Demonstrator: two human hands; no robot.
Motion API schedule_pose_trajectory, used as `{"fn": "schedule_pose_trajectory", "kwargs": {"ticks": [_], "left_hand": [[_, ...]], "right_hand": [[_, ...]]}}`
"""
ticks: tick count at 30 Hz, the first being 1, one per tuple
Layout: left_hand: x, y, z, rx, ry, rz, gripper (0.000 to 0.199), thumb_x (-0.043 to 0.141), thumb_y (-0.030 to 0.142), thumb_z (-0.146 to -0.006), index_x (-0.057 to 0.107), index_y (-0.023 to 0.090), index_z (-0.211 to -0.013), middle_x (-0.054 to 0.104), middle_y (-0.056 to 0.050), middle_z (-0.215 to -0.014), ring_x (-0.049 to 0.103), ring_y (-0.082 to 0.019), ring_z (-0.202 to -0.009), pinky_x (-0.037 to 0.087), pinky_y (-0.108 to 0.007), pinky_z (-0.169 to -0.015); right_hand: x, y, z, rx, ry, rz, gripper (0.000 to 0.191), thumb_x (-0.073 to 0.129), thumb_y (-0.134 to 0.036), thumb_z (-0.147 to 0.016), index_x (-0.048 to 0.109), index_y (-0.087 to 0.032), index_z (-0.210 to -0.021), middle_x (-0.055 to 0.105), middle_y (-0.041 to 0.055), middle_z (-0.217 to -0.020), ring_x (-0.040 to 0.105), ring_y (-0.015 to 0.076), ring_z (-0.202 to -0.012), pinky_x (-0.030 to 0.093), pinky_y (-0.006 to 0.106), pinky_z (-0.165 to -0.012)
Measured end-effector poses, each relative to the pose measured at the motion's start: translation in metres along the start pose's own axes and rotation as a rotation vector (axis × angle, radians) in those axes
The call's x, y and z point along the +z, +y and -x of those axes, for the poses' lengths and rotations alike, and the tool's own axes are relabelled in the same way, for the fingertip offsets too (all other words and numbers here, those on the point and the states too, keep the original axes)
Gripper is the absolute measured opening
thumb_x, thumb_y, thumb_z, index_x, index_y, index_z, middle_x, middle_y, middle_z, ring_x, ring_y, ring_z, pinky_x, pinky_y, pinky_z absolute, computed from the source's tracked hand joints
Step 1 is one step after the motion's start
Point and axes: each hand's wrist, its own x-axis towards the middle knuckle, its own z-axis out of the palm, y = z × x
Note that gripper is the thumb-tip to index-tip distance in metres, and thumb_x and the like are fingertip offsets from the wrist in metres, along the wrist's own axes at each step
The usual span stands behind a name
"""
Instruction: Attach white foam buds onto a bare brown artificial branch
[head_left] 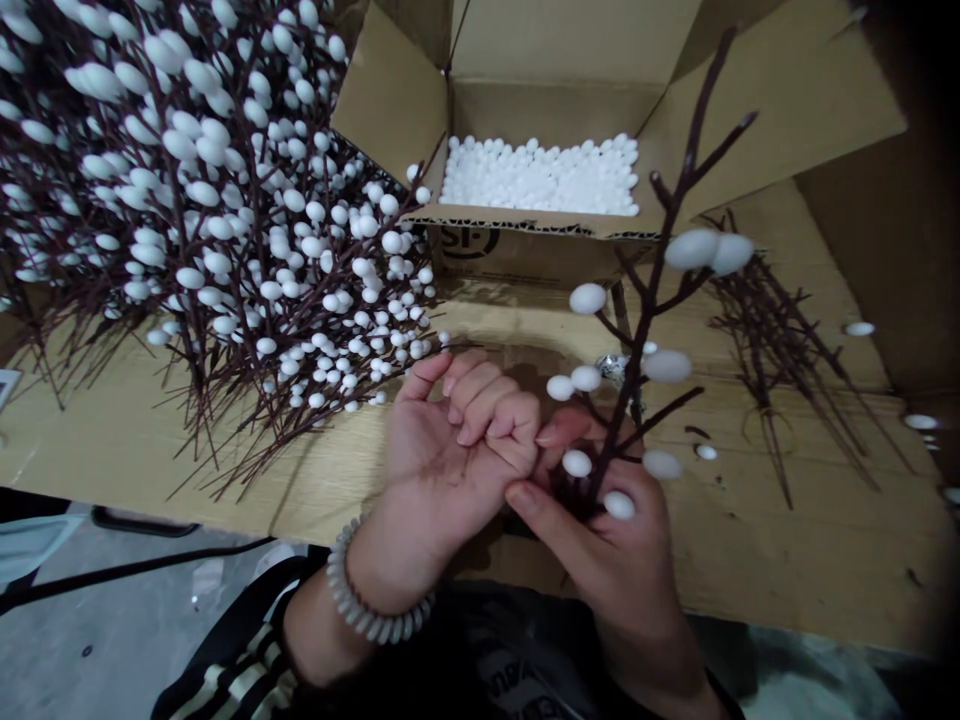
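Note:
A dark brown branch [646, 320] with several white balls on its twigs stands slanting up from my right hand [611, 520], whose fingers and thumb are closed round its lower part. Some twig tips near the top are bare. Against the right hand rests my left hand [469, 450], palm up, with its fingers curled in. What those fingers hold, if anything, cannot be made out. A coiled bracelet [375, 590] circles the left wrist. Behind the hands, an open cardboard box [525, 250] holds many loose white balls [540, 175].
A big pile of branches with white balls [225, 220] covers the table's left side. Bare brown branches [787, 350] lie on the cardboard-covered table [787, 540] at the right. A few loose white balls [705, 452] are scattered there. Crumpled foil [613, 370] sits behind the held branch.

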Motion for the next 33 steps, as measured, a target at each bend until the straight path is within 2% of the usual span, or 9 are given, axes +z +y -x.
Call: {"fn": "schedule_pose_trajectory", "kwargs": {"ticks": [3,6,9,13,17,22,25,28,33], "left_hand": [[0.0005,0.0004,-0.0008,0.0,-0.001,0.022,0.048,0.024,0.035,-0.106,0.025,0.02,-0.06,0.021,0.009,-0.047,0.025,-0.004,-0.036,0.031,-0.014,-0.04],[0.0012,-0.0005,-0.0016,-0.016,-0.004,0.041,0.048,0.023,0.037,-0.106,0.024,0.02,-0.061,0.021,0.009,-0.047,0.025,-0.004,-0.036,0.031,-0.014,-0.04],[0.0016,-0.0013,-0.0014,-0.014,-0.001,0.037,0.048,0.022,0.037,-0.106,0.024,0.02,-0.061,0.021,0.009,-0.048,0.024,-0.004,-0.036,0.031,-0.014,-0.04],[0.0015,-0.001,0.0,0.03,0.037,-0.031,0.047,0.024,0.033,-0.106,0.024,0.02,-0.061,0.02,0.009,-0.048,0.024,-0.004,-0.037,0.03,-0.014,-0.041],[0.0012,-0.0005,0.0006,0.058,0.044,-0.07,0.046,0.025,0.029,-0.106,0.024,0.019,-0.061,0.02,0.008,-0.048,0.024,-0.004,-0.037,0.03,-0.015,-0.042],[0.001,-0.0009,-0.0008,0.028,0.029,-0.018,0.047,0.023,0.032,-0.106,0.024,0.02,-0.061,0.02,0.009,-0.048,0.023,-0.004,-0.037,0.03,-0.014,-0.041],[0.0004,-0.0013,-0.0017,0.001,0.009,0.023,0.048,0.022,0.035,-0.106,0.024,0.02,-0.061,0.019,0.009,-0.048,0.023,-0.004,-0.036,0.031,-0.015,-0.04],[0.0002,-0.0013,-0.0017,0.011,0.021,0.004,0.047,0.023,0.034,-0.106,0.023,0.02,-0.061,0.019,0.009,-0.048,0.023,-0.004,-0.037,0.031,-0.014,-0.04],[0.0013,-0.0008,-0.0008,0.041,0.06,-0.03,0.046,0.023,0.032,-0.106,0.022,0.019,-0.061,0.018,0.008,-0.048,0.023,-0.005,-0.037,0.03,-0.014,-0.04]], "right_hand": [[-0.0011,-0.0001,0.0022,0.024,0.001,-0.018,0.01,0.067,-0.027,-0.089,0.063,-0.03,-0.098,0.061,-0.0007,-0.083,0.057,0.0142,-0.068,0.052,0.027,-0.061],[-0.0019,-0.0008,0.0053,0.072,-0.045,-0.054,0.018,0.066,-0.023,-0.089,0.061,-0.032,-0.104,0.057,-0.0028,-0.076,0.046,0.0108,-0.054,0.042,0.024,-0.046],[0.0,-0.0026,0.0042,0.069,-0.061,-0.07,0.027,0.071,-0.019,-0.083,0.059,-0.033,-0.103,0.054,-0.0053,-0.072,0.038,0.0089,-0.047,0.034,0.022,-0.039],[0.0029,-0.0038,-0.0009,0.033,-0.023,-0.013,0.025,0.071,-0.015,-0.08,0.058,-0.031,-0.094,0.05,-0.0066,-0.065,0.039,0.0085,-0.044,0.034,0.02,-0.037],[0.0026,-0.0038,-0.0008,0.026,-0.031,0.015,0.019,0.065,-0.017,-0.085,0.06,-0.03,-0.098,0.054,-0.0053,-0.067,0.036,0.0076,-0.042,0.033,0.021,-0.035],[0.0044,-0.004,-0.0006,0.001,0.021,0.011,0.029,0.074,-0.015,-0.075,0.059,-0.029,-0.095,0.052,-0.0056,-0.065,0.044,0.01,-0.046,0.037,0.022,-0.037],[0.0027,-0.0029,0.0003,-0.009,-0.004,0.037,0.02,0.069,-0.016,-0.082,0.062,-0.029,-0.094,0.051,-0.0059,-0.059,0.039,0.0097,-0.041,0.035,0.023,-0.035],[-0.0001,-0.0022,0.0031,0.0,-0.025,0.047,0.015,0.065,-0.023,-0.088,0.063,-0.03,-0.1,0.057,-0.0033,-0.063,0.038,0.0101,-0.041,0.035,0.025,-0.035],[0.0009,-0.0002,0.0031,-0.058,-0.016,0.135,0.031,0.079,-0.024,-0.077,0.061,-0.03,-0.101,0.058,-0.0046,-0.065,0.043,0.0107,-0.043,0.039,0.025,-0.038]]}}
